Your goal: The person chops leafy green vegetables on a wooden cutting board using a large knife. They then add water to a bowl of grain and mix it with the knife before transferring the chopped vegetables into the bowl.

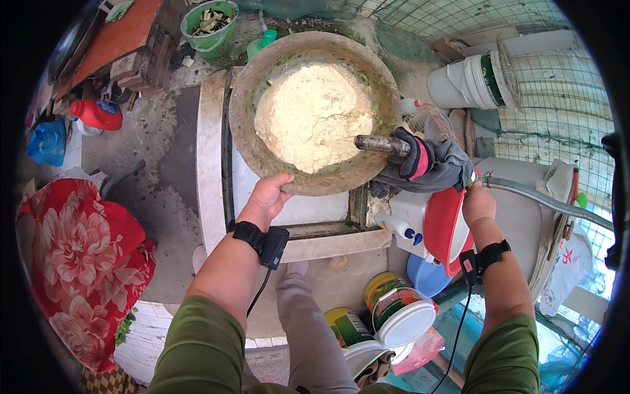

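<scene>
A large brown basin rests over the pale-edged sink-like stand, filled with yellowish meal or flour. My left hand grips the basin's near rim, thumb on top. At the right, my right hand is closed around a small fitting at the end of a grey hose or pipe; the fitting is mostly hidden. Between that hand and the basin lie dark grey cloths with a black and pink glove-like piece. A worn tool handle sticks out from them over the basin's right rim.
A red basin and a white bottle stand near my right hand. Several buckets, one with a white lid, sit below. At the upper left are a green bucket of scraps and a red jug. Red floral cloth lies left.
</scene>
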A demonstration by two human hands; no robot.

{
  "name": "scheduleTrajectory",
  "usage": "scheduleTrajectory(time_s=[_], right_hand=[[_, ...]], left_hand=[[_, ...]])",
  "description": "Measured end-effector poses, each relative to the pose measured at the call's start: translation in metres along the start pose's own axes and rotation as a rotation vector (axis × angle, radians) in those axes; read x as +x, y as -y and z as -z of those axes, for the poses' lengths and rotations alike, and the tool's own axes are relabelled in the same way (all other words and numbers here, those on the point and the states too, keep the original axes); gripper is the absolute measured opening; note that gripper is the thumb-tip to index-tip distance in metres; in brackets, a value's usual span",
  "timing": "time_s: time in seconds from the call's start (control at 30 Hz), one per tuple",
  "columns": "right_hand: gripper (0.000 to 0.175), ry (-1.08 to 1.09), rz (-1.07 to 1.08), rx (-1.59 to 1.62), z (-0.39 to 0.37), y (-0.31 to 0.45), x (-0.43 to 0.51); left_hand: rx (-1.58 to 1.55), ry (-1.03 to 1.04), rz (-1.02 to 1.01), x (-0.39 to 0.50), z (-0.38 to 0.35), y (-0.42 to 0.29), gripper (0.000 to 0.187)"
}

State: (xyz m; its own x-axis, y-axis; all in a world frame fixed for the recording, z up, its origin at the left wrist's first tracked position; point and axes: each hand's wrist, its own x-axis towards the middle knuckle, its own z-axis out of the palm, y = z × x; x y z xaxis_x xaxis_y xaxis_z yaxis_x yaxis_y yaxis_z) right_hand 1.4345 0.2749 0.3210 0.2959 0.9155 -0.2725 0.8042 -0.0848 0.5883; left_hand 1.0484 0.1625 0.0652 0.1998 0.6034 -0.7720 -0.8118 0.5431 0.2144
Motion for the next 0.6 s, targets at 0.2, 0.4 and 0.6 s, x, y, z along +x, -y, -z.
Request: scheduleTrajectory(time_s=[0.2,0.4,0.6], right_hand=[[0.020,0.025,-0.015,-0.001,0.001,0.001,0.001],[0.019,0.012,-0.010,0.040,-0.001,-0.002,-0.002],[0.019,0.002,0.003,0.037,0.000,-0.001,-0.009]], left_hand=[[-0.122,0.029,0.068,-0.017,0.001,0.015,0.042],[-0.099,-0.039,0.155,-0.035,0.013,0.038,0.038],[0.010,-0.044,0.154,-0.048,0.027,0.051,0.032]])
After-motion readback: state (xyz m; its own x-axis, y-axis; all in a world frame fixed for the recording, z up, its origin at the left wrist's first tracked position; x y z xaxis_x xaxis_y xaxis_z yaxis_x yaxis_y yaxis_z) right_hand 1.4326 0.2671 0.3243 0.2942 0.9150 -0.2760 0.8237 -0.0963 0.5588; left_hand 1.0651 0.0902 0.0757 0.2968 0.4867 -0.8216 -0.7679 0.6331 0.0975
